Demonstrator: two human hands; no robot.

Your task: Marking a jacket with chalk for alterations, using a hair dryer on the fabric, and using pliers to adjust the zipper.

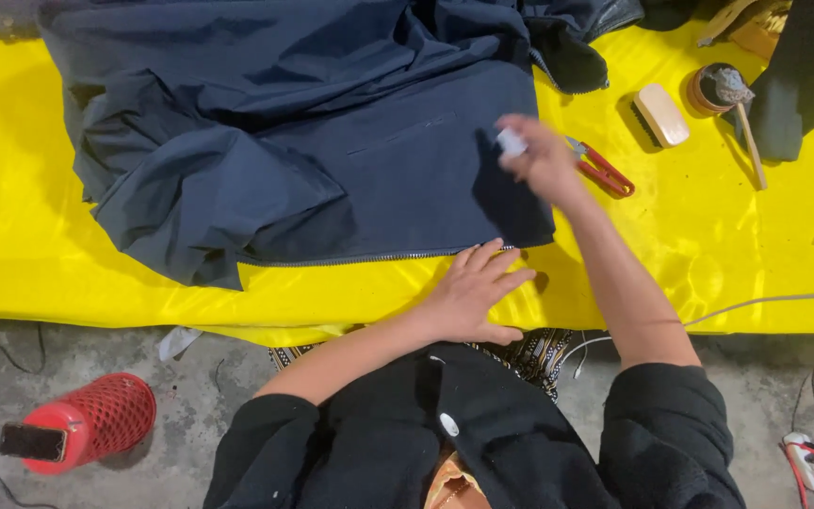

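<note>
Head view, looking down on our work surface. A yellow cloth (708, 236) covers the table; a dark navy jacket (313, 141) lies spread and partly bunched across its left and centre, with its zipper edge (369, 256) running along the near hem.

Our left hand (473, 297) lies flat, palm down and fingers spread, on the yellow cloth just at the jacket's near hem; the fingertips touch or nearly touch the zipper edge. It grips nothing.

Our right hand (544, 160) is raised over the jacket's right edge, motion-blurred. It pinches a small white object (511, 142) between thumb and fingertips; we cannot tell what the object is.

Just beside the right hand, on the cloth, lie red-handled thread snips (600, 170). Further right: a wooden brush (661, 115) resting on its side, then a small round brown tin (713, 87) with a grey rag stuffed in it, and a thin wooden stick (752, 143) leaning from it. A dark garment (807, 75) overlaps the far right corner.

On the concrete floor at lower left stands a red mesh basket (96, 419) on its side, a phone (32, 441) lying against it. A white cable (765, 302) trails over the cloth's right edge.
</note>
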